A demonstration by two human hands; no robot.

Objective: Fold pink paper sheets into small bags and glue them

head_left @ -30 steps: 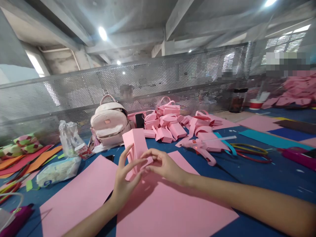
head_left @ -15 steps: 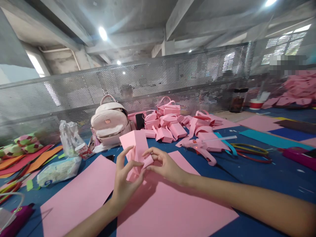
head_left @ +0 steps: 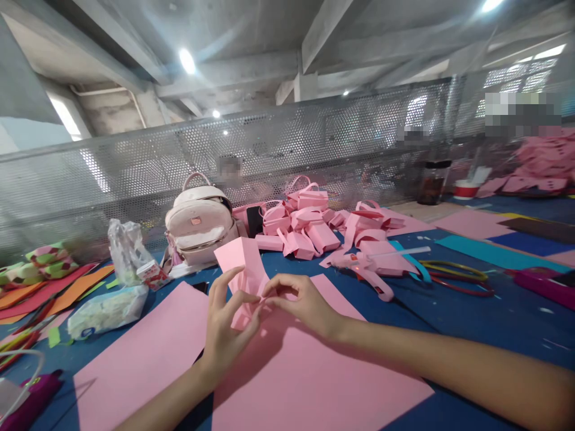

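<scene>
We saw a folded pink paper piece standing between the two hands, its upper end tilted away from the fingers and toward the left. The left hand held it from the near-left side: the fingers were spread and curved around the paper's left edge, and the thumb pressed against its lower part. The right hand came from the right; its thumb and first fingers were pressed together and pinched a small flap at the lower right corner of the paper. The fingertips of both hands were almost touching there.

Under the hands lay two large pink sheets on the blue table. Just beyond the fingers of the right hand, further on the table, lay a pink glue gun. Behind the fingertips was a heap of finished pink paper bags, and left of it a pale backpack. Well to the left of the left hand's fingers lay a clear plastic bag and orange paper strips. A perforated metal screen closed the far side.
</scene>
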